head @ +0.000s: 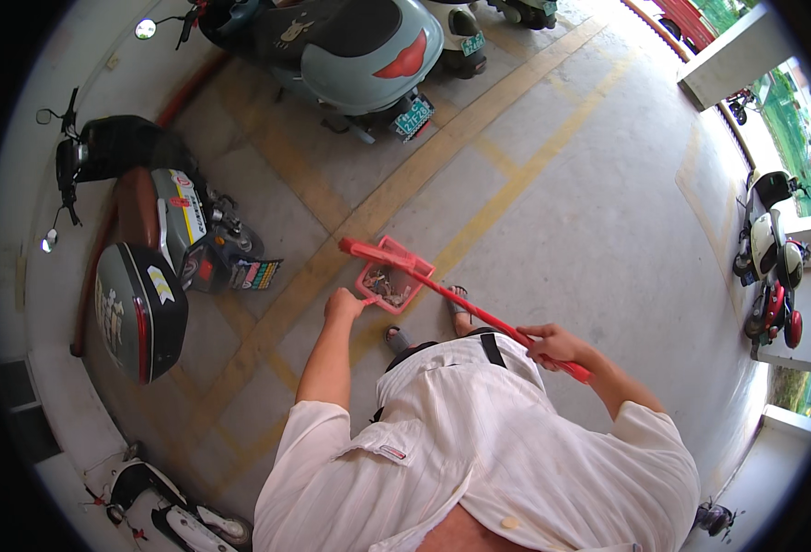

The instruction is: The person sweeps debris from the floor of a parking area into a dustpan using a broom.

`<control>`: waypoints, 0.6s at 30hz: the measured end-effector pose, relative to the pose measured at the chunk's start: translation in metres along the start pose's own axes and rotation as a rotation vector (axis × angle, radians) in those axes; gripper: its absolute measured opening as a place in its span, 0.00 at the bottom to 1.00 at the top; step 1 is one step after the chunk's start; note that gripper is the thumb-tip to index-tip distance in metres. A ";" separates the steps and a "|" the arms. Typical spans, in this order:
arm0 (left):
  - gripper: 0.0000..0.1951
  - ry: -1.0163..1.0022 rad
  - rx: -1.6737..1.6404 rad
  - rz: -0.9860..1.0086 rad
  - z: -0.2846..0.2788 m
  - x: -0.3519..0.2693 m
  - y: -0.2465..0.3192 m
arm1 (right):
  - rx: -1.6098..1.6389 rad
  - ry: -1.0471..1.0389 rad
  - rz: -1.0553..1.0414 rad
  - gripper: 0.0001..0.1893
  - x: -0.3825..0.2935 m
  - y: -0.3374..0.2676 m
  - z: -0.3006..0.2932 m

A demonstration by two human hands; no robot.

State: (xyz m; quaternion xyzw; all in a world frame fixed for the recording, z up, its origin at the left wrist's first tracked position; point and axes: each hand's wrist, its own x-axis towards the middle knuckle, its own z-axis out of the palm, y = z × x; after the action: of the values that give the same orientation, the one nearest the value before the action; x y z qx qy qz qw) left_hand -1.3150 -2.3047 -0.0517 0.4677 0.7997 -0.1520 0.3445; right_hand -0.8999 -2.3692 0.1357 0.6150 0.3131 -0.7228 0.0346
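Note:
My left hand (343,304) is closed round the handle of a pink-red plastic dustpan (405,303), whose pan lies just to the right of the hand. Leaves and small litter (386,284) lie in the pan. In my right hand (550,345) is the red shaft of a broom (474,310), gripped near its upper end. The shaft slants up and left to the broom head (371,252), which crosses over the dustpan. Whether the head touches the pan cannot be told. Both my feet, in grey sandals, are behind the dustpan.
A grey scooter with a top box (160,310) stands at left, a large pale blue scooter (371,62) at the top. Another scooter (171,510) is at lower left, and more (774,255) stand at far right. A pillar (729,58) rises upper right. Yellow lines mark the concrete floor (585,207).

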 end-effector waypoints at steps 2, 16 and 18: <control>0.29 0.003 -0.003 0.012 0.006 0.005 -0.004 | 0.017 -0.003 0.039 0.33 -0.026 -0.002 -0.001; 0.18 0.032 -0.051 0.007 0.017 0.001 -0.020 | 0.120 -0.039 -0.090 0.35 0.043 0.014 0.017; 0.17 0.064 -0.070 -0.009 0.018 0.004 -0.019 | 0.140 -0.071 -0.048 0.35 0.033 0.010 0.009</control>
State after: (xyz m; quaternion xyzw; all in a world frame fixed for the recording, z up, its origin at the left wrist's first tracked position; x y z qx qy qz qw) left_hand -1.3250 -2.3218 -0.0687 0.4564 0.8171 -0.1104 0.3344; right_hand -0.9109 -2.3704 0.1015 0.5822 0.2751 -0.7649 -0.0149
